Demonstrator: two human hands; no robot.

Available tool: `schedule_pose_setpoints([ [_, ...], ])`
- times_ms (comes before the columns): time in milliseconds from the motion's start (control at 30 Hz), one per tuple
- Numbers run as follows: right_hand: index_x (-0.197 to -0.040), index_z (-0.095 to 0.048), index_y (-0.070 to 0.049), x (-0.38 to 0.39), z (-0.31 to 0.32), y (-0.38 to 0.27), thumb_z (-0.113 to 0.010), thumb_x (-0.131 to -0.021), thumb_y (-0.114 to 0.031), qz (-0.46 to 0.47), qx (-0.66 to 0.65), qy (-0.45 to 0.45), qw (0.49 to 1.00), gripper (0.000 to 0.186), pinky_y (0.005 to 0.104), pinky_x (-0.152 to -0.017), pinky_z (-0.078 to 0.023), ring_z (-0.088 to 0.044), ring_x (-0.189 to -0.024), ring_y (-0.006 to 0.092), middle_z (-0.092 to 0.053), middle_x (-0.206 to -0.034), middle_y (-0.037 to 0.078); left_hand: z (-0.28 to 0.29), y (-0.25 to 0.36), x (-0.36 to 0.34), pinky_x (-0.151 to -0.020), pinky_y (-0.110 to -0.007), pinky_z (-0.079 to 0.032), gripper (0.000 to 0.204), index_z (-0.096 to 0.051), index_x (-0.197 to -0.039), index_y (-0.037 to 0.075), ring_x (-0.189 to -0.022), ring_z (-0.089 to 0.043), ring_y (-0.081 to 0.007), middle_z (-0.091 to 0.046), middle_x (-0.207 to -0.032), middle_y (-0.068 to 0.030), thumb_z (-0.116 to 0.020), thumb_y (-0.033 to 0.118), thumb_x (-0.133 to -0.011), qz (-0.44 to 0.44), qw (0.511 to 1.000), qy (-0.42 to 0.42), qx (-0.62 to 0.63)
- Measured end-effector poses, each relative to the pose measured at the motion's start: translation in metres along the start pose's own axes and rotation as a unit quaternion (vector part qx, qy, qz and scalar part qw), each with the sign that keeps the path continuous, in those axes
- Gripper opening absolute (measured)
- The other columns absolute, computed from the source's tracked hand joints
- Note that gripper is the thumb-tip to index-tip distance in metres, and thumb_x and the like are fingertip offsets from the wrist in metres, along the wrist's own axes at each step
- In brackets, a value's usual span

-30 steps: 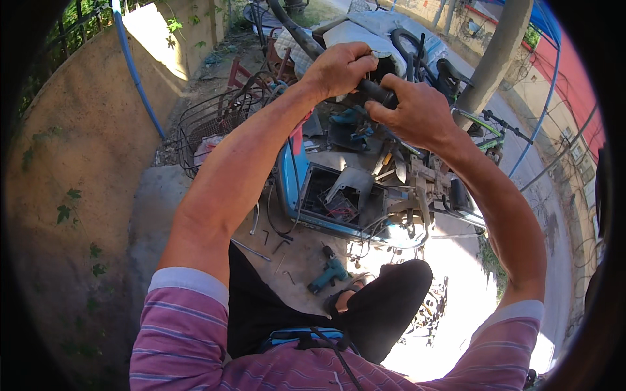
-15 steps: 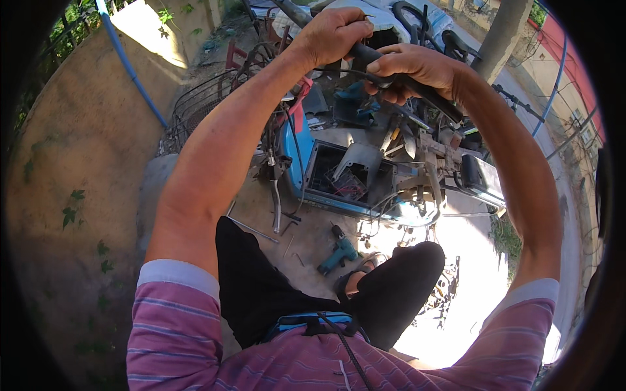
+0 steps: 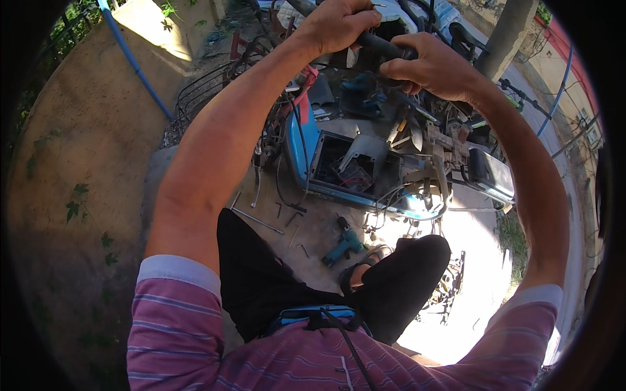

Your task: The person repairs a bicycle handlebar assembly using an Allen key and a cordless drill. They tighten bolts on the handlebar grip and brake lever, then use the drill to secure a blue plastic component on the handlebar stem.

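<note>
At the top of the view, my left hand (image 3: 336,26) is closed around a dark handlebar tube (image 3: 372,40); a small thin metal piece sticks out by its thumb. To its lower right, my right hand (image 3: 430,72) wraps round the black end of the same tube, its thumb lying over it. Below both hands lies a partly dismantled light-blue electric scooter (image 3: 297,156), with an open battery compartment (image 3: 332,186), a loose grey panel (image 3: 358,150), exposed metal frame and cables. A teal cordless drill (image 3: 342,244) and several hex keys (image 3: 293,215) lie on the concrete by my feet.
A tan wall (image 3: 78,156) curves along the left with a blue hose (image 3: 130,58). A wire basket (image 3: 195,98), piled covered items, a concrete post (image 3: 505,36) and a bicycle handlebar (image 3: 535,101) stand behind. Scattered metal parts (image 3: 443,293) lie on sunlit ground at right.
Both hands appear higher in the view, and the scooter has shifted up and right. Half a second ago my right hand's fingers hung looser beneath the tube; now it is higher, curled round the end.
</note>
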State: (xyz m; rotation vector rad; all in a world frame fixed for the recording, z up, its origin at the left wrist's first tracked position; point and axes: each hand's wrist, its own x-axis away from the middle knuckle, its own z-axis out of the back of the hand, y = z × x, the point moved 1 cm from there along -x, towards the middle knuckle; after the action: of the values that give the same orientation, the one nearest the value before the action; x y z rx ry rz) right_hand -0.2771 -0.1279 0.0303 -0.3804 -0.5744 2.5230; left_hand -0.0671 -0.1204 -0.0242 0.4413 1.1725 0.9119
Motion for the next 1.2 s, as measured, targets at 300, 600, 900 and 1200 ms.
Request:
schedule_pose_setpoints([
  [300, -0.110, -0.065, -0.001, 0.008, 0.014, 0.013, -0.065, -0.086, -0.052, -0.045, -0.109, -0.084, 0.989, 0.056, 0.0272, -0.059, -0.053, -0.063, -0.062, 0.0122, -0.069, -0.083, 0.009, -0.003, -0.004, -0.004, -0.050, -0.030, -0.043, 0.025, -0.060, -0.081, 0.002, -0.056, -0.053, -0.0113, -0.055, -0.065, -0.0017, -0.057, 0.024, -0.094, -0.037, 0.999, -0.003, 0.002],
  [600, -0.108, -0.065, -0.002, 0.031, -0.024, -0.019, -0.068, -0.089, -0.034, -0.001, 0.364, 0.075, 0.928, 0.037, 0.0358, -0.060, -0.053, -0.064, -0.062, 0.0206, -0.067, -0.084, 0.005, 0.004, -0.014, -0.006, -0.046, -0.027, -0.044, 0.024, -0.061, -0.082, 0.001, -0.051, -0.053, -0.0113, -0.056, -0.065, -0.0022, -0.059, 0.021, -0.094, -0.024, 0.998, -0.025, 0.048],
  [900, -0.103, -0.063, 0.004, 0.023, 0.007, 0.034, -0.061, -0.094, -0.031, -0.174, -0.354, -0.221, 0.892, 0.037, 0.0280, -0.058, -0.054, -0.065, -0.062, 0.0171, -0.070, -0.089, 0.012, 0.004, -0.007, -0.009, -0.046, -0.027, -0.045, 0.024, -0.062, -0.085, -0.001, -0.051, -0.055, -0.0120, -0.058, -0.065, -0.0039, -0.059, 0.022, -0.093, -0.036, 0.999, -0.028, 0.025],
  [1200, -0.097, -0.064, 0.001, 0.085, -0.026, -0.021, -0.069, -0.087, -0.019, -0.046, 0.257, 0.109, 0.959, 0.023, 0.0335, -0.055, -0.047, -0.062, -0.058, 0.0176, -0.064, -0.068, 0.009, 0.010, -0.016, -0.011, -0.043, -0.026, -0.045, 0.028, -0.066, -0.086, -0.002, -0.047, -0.054, -0.0122, -0.059, -0.064, -0.0056, -0.061, 0.024, -0.091, -0.046, 0.999, -0.005, 0.018],
])
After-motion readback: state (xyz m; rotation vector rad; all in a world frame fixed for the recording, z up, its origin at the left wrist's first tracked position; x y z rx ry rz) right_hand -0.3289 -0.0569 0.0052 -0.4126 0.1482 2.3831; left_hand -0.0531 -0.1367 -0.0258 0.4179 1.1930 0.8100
